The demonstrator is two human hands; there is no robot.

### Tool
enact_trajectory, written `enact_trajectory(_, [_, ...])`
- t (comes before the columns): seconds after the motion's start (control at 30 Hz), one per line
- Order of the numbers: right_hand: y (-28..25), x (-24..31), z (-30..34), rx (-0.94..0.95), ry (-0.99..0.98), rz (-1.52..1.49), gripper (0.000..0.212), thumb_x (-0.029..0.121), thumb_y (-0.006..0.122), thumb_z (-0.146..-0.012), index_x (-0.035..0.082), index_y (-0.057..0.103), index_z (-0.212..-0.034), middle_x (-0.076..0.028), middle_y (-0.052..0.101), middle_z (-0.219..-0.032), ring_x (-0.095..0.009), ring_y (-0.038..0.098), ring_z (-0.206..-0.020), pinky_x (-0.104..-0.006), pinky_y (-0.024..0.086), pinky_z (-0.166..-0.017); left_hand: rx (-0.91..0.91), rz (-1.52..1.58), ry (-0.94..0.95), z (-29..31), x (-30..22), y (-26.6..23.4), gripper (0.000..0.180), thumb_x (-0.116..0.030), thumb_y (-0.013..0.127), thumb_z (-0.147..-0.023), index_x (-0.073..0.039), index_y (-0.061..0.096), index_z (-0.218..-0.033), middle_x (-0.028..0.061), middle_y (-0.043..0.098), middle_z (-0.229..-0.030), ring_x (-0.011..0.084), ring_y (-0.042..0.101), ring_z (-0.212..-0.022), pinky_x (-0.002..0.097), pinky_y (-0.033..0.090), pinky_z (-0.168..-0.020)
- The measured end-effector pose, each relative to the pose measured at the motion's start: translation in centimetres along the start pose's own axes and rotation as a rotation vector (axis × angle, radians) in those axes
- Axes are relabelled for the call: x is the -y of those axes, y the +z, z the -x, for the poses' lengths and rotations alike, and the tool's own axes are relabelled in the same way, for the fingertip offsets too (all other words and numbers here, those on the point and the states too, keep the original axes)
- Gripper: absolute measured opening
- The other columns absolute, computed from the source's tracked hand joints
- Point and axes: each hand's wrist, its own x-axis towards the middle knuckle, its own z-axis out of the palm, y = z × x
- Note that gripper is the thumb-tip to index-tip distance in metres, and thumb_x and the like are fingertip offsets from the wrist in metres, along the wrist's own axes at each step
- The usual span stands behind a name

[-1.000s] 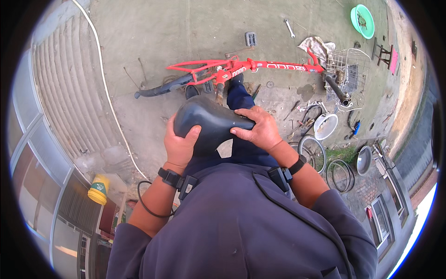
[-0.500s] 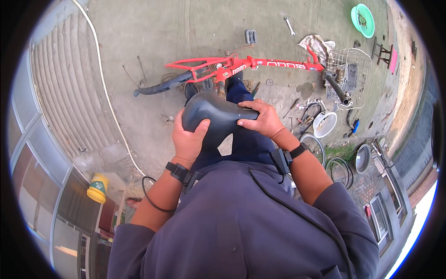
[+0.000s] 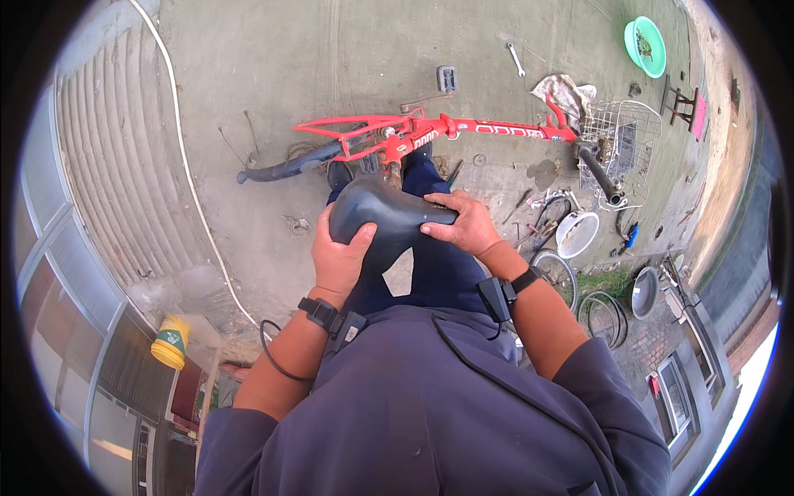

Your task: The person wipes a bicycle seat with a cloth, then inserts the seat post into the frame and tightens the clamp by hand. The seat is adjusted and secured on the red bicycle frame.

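Observation:
A black bicycle saddle [image 3: 382, 213] sits in front of my body, on the rusty seat post [image 3: 394, 174] of a red bicycle frame [image 3: 496, 128]. My left hand [image 3: 341, 258] grips the wide rear of the saddle, thumb on top. Around the narrow nose, my right hand [image 3: 465, 225] is closed, its thumb along the near side. The frame stretches left to right beyond the saddle, with a black mudguard [image 3: 289, 169] at its left end and a black stem tube [image 3: 602, 175] at its right. A crank with a pedal [image 3: 447, 78] sticks out on the far side. The undersides of both hands are hidden.
A wire basket [image 3: 633, 145], a rag [image 3: 564, 89] and a wrench [image 3: 516, 59] lie past the frame. Right of me are a white basin [image 3: 577, 235], tools and bicycle tyres [image 3: 602, 318]. A green basin [image 3: 645, 47] stands far right, a yellow bucket [image 3: 170, 342] at left. A pale hose [image 3: 184, 149] crosses the floor.
The saddle has shifted slightly nearer and to the right, both hands still gripping it. The red frame has tilted a little with it.

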Motion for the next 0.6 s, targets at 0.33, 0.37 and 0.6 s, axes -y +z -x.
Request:
enact_trajectory(0.33, [1.3,-2.5,-2.2,0.019,0.055,-0.059,0.065,0.049,0.089,-0.072,0.016,0.073,-0.126,-0.015,0.066,-0.106,-0.034,0.067,-0.102,-0.0414,0.054,-0.091,0.065,0.133,-0.131,-2.1,2.4,0.7,0.069,-0.027,0.088,-0.084,0.002,0.055,-0.137,0.0111,0.067,-0.123,0.0171,0.064,-0.108,0.0330,0.053,-0.097])
enact_trajectory(0.37, [1.2,-2.6,-2.4,0.025,0.059,-0.057,0.066,0.049,0.089,-0.073,0.014,0.073,-0.126,-0.015,0.067,-0.105,-0.033,0.067,-0.100,-0.0402,0.053,-0.091,0.068,0.132,-0.127,-2.1,2.5,0.7,0.070,-0.027,0.088,-0.084,0.002,0.054,-0.137,0.0112,0.067,-0.124,0.0173,0.064,-0.109,0.0330,0.052,-0.097])
enact_trajectory(0.6, [1.1,-2.6,-2.8,0.033,0.036,-0.119,0.065,0.043,0.090,-0.075,0.010,0.072,-0.128,-0.013,0.067,-0.103,-0.028,0.066,-0.098,-0.0367,0.051,-0.091,0.088,0.139,-0.118,-2.7,2.6,0.5,0.078,-0.031,0.088,-0.084,0.002,0.050,-0.143,0.0130,0.065,-0.129,0.0188,0.063,-0.115,0.0334,0.050,-0.102])
